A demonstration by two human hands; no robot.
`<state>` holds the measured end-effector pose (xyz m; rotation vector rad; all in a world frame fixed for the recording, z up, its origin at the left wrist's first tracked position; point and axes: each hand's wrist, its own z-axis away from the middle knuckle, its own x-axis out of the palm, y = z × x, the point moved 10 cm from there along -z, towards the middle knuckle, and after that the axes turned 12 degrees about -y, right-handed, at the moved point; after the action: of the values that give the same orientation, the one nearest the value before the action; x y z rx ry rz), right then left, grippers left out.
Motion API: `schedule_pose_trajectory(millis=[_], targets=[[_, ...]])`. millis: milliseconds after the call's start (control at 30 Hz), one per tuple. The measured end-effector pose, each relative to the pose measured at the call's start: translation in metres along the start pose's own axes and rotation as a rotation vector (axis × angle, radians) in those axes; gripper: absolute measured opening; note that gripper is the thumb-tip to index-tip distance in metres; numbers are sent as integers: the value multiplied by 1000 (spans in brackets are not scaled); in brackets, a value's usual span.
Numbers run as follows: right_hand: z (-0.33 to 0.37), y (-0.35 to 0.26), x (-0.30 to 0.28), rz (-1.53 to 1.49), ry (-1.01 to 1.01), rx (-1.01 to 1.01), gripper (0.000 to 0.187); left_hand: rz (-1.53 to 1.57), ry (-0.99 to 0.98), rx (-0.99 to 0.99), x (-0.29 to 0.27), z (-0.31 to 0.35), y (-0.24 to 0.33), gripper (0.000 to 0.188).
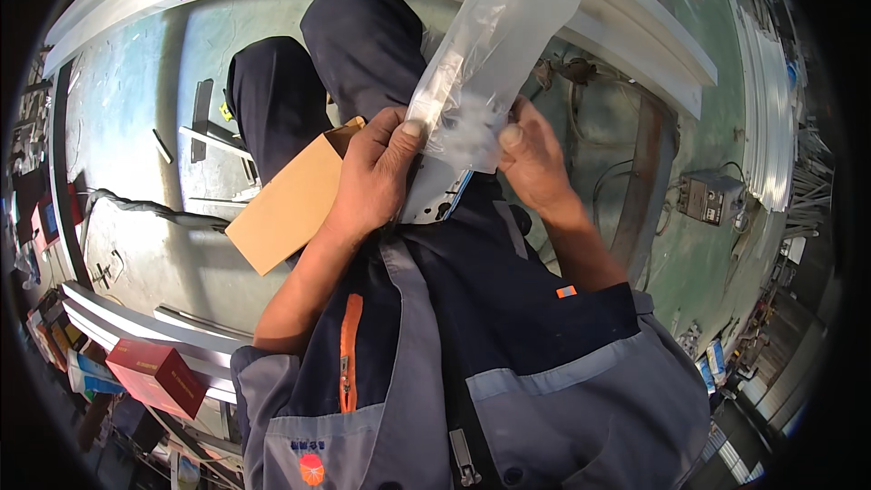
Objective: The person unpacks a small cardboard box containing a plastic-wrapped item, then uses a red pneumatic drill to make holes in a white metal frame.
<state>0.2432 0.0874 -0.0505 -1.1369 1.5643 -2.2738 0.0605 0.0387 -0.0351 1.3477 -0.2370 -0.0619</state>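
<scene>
A frosted clear plastic bag rises from between my hands, its lower end toward my body. My left hand is closed on the bag's left edge, the thumb pressed on top. At the opposite edge, my right hand pinches the bag near its lower corner. Just below the bag, a flat silvery piece with dark holes and a blue edge is partly covered by the bag and my left hand. An open brown cardboard box lies tilted by my left forearm, over my leg; its inside is mostly hidden.
Long white metal profiles run across the far side, with more stacked at the right. A grey metal device with cables stands on the floor. A red box rests on profiles at lower left. A black cable crosses the left floor.
</scene>
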Motion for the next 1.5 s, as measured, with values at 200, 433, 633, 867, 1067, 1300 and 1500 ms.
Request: schedule_pose_trajectory(millis=[200,433,633,867,1067,1300,1500], targets=[[-13,32,37,27,4,20,41,-108,8,-22,-3,8,10,41],[4,57,43,-27,-29,162,50,94,-148,-56,-2,33,-1,55],[12,54,46,178,-92,99,58,318,-161,55,9,48,-7,97],[-14,-6,46,297,72,-108,44,191,43,280,4,19,36,80],[-27,-40,51,377,188,-187,41,129,189,295,-1,-4,67,72],[-1,-21,76,387,-119,168,70,92,249,201,-27,-7,57,54],[7,-117,108,1351,-9,-333,107,303,275,128,-33,-9,65,44]])
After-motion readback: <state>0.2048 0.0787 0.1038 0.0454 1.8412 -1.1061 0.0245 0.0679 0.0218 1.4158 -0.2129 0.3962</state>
